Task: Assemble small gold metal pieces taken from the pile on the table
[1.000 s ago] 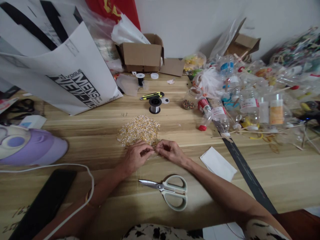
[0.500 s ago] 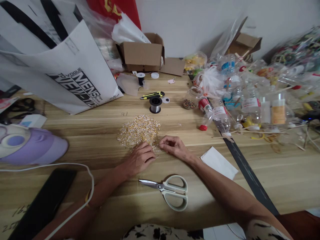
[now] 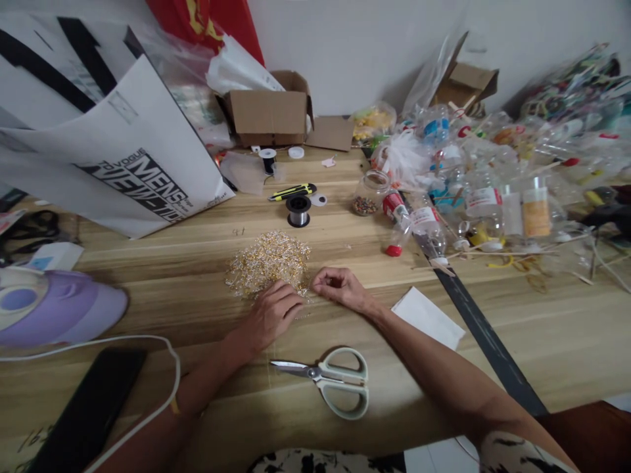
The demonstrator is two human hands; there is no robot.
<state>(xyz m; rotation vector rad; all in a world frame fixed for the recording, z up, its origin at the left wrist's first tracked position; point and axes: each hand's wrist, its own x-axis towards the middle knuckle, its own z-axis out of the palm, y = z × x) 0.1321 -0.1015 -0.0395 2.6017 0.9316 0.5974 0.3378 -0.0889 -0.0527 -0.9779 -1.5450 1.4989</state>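
Observation:
A pile of small gold and clear beaded pieces [image 3: 269, 261] lies on the wooden table [image 3: 197, 295]. My left hand [image 3: 271, 313] rests at the pile's near edge, fingers curled and pressed together on something too small to make out. My right hand [image 3: 340, 288] sits just right of the pile, fingers pinched at the pile's edge on something I cannot make out. Scissors [image 3: 328, 380] with pale green handles lie shut just in front of both hands.
A white paper slip [image 3: 428, 317] lies right of my arm. A wire spool [image 3: 298, 210], a yellow utility knife [image 3: 292, 192], a bead jar [image 3: 367, 196], cluttered plastic bottles [image 3: 473, 197], a cardboard box [image 3: 270, 117], a white shopping bag [image 3: 123, 151], a purple device [image 3: 59, 305] and a black phone [image 3: 83, 407] surround the spot.
My hands were together at the pile's near edge. They have drawn apart, the left slightly back toward me, the right to the right. The view shifted a little.

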